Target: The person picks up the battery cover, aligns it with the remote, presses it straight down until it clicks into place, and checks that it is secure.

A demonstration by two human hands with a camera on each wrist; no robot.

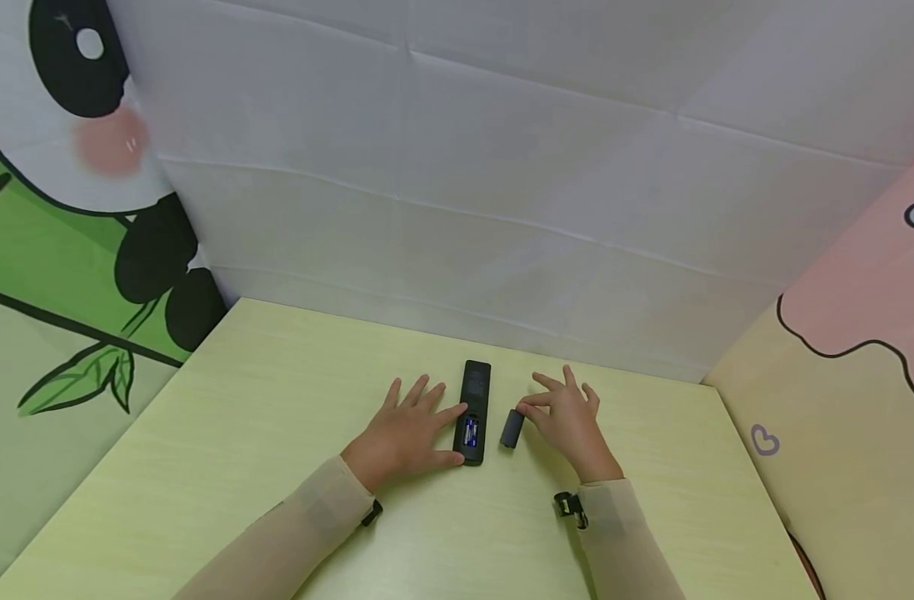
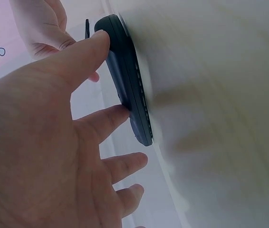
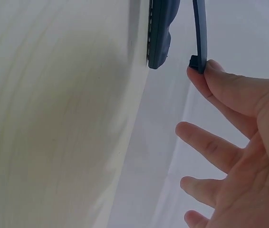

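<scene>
A black remote control (image 1: pixel 475 392) lies face down on the table, its battery bay open with batteries (image 1: pixel 471 432) inside. My left hand (image 1: pixel 402 440) is spread beside it, thumb at the remote's near end and index finger on its left edge. In the left wrist view those two straight fingers touch the remote (image 2: pixel 125 71), while the others reach past without touching it. To the right, my right hand (image 1: pixel 569 423) pinches the dark battery cover (image 1: pixel 511 429) between thumb and index finger. The cover (image 3: pixel 201 33) is held up off the table, apart from the remote, other fingers extended.
The pale yellow table (image 1: pixel 277 400) meets a white cloth backdrop (image 1: pixel 486 192) behind the remote. Cartoon-printed panels stand at left (image 1: pixel 74 250) and right (image 1: pixel 861 400). Black wrist straps (image 1: pixel 571 505) show at both sleeves.
</scene>
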